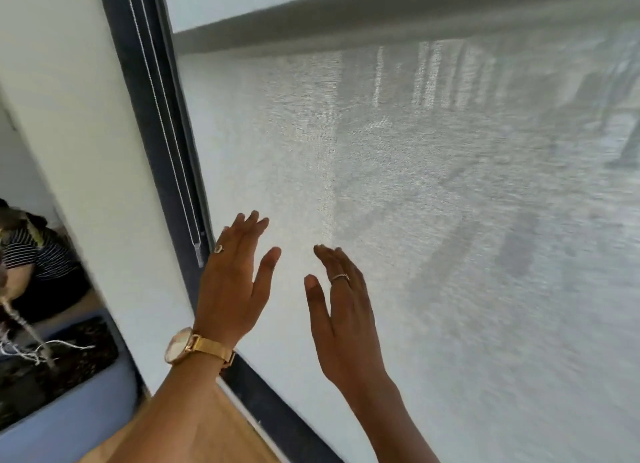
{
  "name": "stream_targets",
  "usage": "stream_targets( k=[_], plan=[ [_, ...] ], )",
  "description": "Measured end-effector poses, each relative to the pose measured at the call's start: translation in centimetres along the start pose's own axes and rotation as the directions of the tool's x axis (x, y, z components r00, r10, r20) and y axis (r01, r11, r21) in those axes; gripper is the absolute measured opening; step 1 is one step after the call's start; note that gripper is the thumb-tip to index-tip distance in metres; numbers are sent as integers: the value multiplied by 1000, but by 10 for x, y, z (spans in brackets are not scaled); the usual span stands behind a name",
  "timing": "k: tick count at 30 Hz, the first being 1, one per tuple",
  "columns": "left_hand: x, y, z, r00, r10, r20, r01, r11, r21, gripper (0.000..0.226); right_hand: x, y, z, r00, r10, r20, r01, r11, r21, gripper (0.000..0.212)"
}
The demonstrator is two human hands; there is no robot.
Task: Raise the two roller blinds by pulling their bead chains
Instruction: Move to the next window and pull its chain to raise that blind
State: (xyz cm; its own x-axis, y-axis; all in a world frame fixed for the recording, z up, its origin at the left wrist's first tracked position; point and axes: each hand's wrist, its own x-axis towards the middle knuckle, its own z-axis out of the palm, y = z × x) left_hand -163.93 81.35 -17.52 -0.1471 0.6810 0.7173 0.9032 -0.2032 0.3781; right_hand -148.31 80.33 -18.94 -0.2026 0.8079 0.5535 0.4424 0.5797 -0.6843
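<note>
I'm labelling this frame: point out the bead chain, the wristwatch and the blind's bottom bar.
bead chain (162, 116): head view, mid-length along the frame.
wristwatch (178, 345): head view, its face.
blind's bottom bar (381, 15): head view, middle of the bar.

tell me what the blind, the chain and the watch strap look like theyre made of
Blind: woven, semi-sheer grey fabric, matte; the weave shows and outside shapes come through it.
Chain: small pale beads, plastic or metal, too fine to tell.
Watch strap: gold-toned metal mesh, shiny, by its sheen.
</note>
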Motion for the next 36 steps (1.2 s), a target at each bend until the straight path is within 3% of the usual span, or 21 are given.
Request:
stream_targets(
  k=[6,10,17,21,26,31,36],
  plan=[
    [83,-96,22,999,21,-37,-25,991,-128,48,89,-6,87,998,20,-51,-19,1000,21,46],
    [137,-177,38,996,-53,-72,34,971,-239,46,158,-2,156,997,12,-74,-8,998,56,46],
    [255,-329,48,995,-84,-55,72,978,-197,45,290,-7,262,989,32,-144,-4,982,191,39],
    [323,-399,52,981,-130,-142,100,974,-203,38,354,-19,315,994,23,-105,6,964,267,37],
    [388,-457,68,968,-183,-169,114,929,-351,56,413,-33,358,983,-24,-183,80,949,304,36],
    [416,-484,70,953,-128,-276,-8,896,-444,53,450,-58,397,963,47,-264,41,948,317,32],
    [429,-501,61,964,-77,-256,-100,784,-613,52,520,-101,433,969,134,-208,-61,944,323,31]
  ],
)
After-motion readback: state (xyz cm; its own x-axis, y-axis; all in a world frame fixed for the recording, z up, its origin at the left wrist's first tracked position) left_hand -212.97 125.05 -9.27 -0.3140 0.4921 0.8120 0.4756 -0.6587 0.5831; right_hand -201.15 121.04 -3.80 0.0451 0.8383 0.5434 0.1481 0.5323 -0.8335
